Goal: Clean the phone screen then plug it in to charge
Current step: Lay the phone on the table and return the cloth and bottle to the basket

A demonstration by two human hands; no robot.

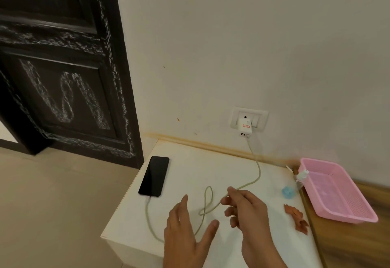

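Note:
A black phone (154,176) lies face up with a dark screen at the far left corner of the white table (215,164). A pale green charging cable (256,168) enters its near end, loops across the table and rises to a white charger (244,126) plugged into the wall socket (261,120). My right hand (245,208) pinches the cable between thumb and forefinger near its middle, lifting it off the table. Over the table's near part, just left of the cable loop, my left hand (186,232) hovers with fingers spread and nothing in it.
A pink plastic basket (337,194) rests on a wooden surface (346,244) to the right. Beside it lie a small spray bottle (300,178), a light blue cap (287,191) and a crumpled orange-brown cloth (296,218). A dark door (63,67) stands at left.

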